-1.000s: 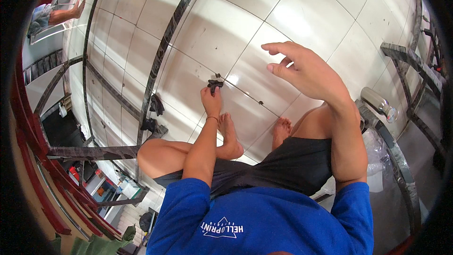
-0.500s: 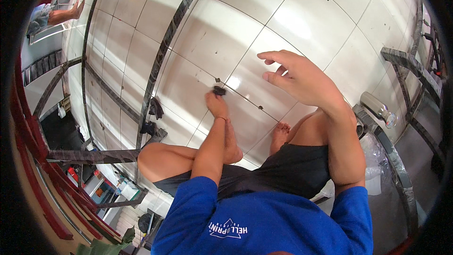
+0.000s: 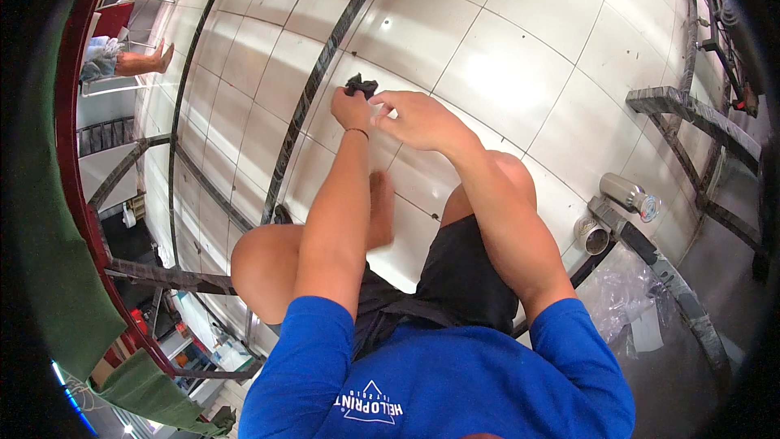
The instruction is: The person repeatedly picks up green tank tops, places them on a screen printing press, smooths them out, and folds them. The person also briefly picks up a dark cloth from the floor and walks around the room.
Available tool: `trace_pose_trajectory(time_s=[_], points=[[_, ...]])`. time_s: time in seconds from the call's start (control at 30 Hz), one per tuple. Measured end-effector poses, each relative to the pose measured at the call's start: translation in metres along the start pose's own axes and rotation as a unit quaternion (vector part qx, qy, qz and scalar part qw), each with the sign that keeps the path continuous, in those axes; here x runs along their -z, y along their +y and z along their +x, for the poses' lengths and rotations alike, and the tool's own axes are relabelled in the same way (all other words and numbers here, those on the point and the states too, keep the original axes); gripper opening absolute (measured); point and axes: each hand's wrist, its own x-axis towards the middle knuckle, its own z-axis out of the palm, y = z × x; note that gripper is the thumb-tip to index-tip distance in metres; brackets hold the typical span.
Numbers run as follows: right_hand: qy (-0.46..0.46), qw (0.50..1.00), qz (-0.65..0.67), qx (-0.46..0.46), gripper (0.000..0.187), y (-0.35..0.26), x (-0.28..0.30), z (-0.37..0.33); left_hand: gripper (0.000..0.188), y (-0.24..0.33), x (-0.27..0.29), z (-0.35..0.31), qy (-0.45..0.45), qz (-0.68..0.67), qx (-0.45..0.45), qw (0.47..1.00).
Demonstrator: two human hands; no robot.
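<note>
My left hand [image 3: 350, 111] is closed around a small crumpled black rag [image 3: 361, 86], which sticks out past its fingertips above the tiled floor. Close on the right, my right hand [image 3: 421, 119] reaches in with bent fingers and a gap between thumb and forefinger. Its fingertips come right up to the rag and the left hand; whether they touch is unclear. Nothing shows in the right hand's grasp.
A dark metal frame [image 3: 313, 81] runs along the left, and another frame [image 3: 691, 118] stands at right. A steel bottle [image 3: 626, 193] lies by a round metal container [image 3: 591, 236] and clear plastic wrapping [image 3: 613, 293]. Another person's legs [image 3: 142, 62] show far left.
My left hand has moved forward and lifted the rag. My right hand has come left to join it. The view has shifted, and I lean further forward.
</note>
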Motion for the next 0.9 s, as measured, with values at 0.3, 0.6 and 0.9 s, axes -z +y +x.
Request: trace_pose_trajectory(time_s=[0.3,0.6,0.9], points=[[0.108,0.990,0.081,-0.047,0.041,0.020,0.071,-0.089,0.010,0.024,-0.088,0.077,0.037,-0.061,-0.016,0.997],[0.285,0.877,0.162,-0.350,0.046,0.060,0.087,-0.223,0.021,0.067,-0.164,0.170,0.023,0.054,-0.162,0.985],[0.224,0.894,0.145,-0.359,0.050,0.037,0.089,-0.201,0.013,0.037,-0.196,0.192,-0.091,0.150,-0.296,0.939]])
